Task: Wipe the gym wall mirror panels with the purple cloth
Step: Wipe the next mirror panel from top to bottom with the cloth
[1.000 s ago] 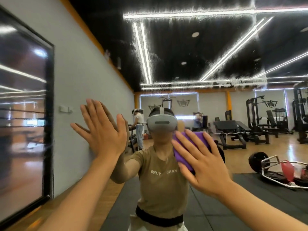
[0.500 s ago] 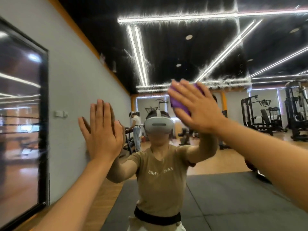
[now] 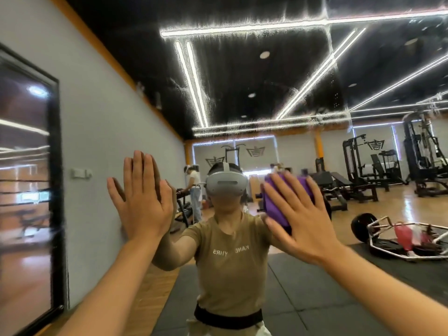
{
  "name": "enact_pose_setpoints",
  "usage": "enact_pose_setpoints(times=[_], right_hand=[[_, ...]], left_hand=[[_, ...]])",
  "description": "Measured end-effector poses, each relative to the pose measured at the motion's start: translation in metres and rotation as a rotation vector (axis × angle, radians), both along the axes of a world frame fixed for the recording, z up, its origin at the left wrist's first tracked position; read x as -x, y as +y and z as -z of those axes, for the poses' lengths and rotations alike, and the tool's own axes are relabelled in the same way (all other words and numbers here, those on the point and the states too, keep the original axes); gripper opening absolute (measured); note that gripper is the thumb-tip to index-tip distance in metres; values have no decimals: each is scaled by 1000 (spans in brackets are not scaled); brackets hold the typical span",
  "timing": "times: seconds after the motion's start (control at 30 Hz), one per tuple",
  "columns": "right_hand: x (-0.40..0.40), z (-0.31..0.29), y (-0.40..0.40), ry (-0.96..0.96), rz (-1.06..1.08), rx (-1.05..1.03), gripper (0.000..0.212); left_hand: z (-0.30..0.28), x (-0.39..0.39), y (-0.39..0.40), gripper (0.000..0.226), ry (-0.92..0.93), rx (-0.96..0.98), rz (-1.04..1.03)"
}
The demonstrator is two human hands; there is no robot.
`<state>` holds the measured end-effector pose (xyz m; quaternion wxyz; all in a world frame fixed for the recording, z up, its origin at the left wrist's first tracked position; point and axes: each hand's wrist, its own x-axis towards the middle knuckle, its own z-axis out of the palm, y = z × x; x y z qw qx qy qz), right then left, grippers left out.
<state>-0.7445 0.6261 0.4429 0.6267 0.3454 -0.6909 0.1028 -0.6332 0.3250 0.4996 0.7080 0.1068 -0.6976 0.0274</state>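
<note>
Where palms meet: streaked mirror (image 3: 266,93)

- The cloth (image 3: 286,197) under my right hand (image 3: 305,219) is solid purple.
- In the mirror (image 3: 242,93), my T-shirt (image 3: 230,263) is olive-tan with small white lettering, and my waistband (image 3: 228,317) is black.
- My headset (image 3: 226,186) is pale grey.
- At the left of the frame, the wall (image 3: 109,141) is light grey with an orange strip on top.
- The floor mat (image 3: 303,299) is dark grey.
</note>
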Motion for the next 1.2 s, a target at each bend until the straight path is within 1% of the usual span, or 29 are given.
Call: enact_pose_setpoints(times=[0.07, 0.13, 0.23, 0.3, 0.4, 0.5, 0.57, 0.63, 0.7, 0.77, 0.9, 1.0, 1.07, 1.13, 1.2], right_hand=[[1, 33, 8, 17, 20, -29, 63], [1, 48, 12, 9, 36, -46, 59], [5, 35, 18, 21, 56, -107, 57], [11, -1, 24, -3, 59, -81, 59], [16, -80, 34, -87, 32, 62, 62], [19, -149, 38, -129, 42, 145, 65], [19, -177, 38, -145, 38, 204, 65], [20, -184, 36, -142, 32, 252, 65], [20, -172, 33, -129, 10, 278, 66], [20, -145, 31, -118, -7, 277, 66], [22, -63, 35, -123, -24, 276, 64], [21, 3, 36, -139, -8, 315, 64], [19, 34, 34, -152, 15, 339, 65], [16, 47, 30, -185, 40, 353, 66], [14, 42, 26, -223, 54, 379, 68]], left_hand=[[0, 0, 0, 64, 0, -1, 4], [0, 0, -1, 63, 0, 2, 0], [0, 0, -1, 63, 2, 1, 1], [0, 0, 0, 63, 4, 0, -2], [0, 0, 1, 64, 2, -3, 0], [0, -1, 1, 63, 10, -12, 2], [0, -1, 0, 63, 16, -16, 6], [0, -1, 1, 62, 18, -13, 7], [-1, -2, 1, 62, 21, -11, 11], [-1, -1, 1, 63, 29, -8, 11], [0, -1, 1, 63, 38, -12, 18], [0, -1, 1, 63, 39, -10, 27], [0, -1, 2, 63, 34, -9, 26], [0, 0, 2, 63, 31, -14, 35], [0, 0, 2, 63, 32, -21, 33]])
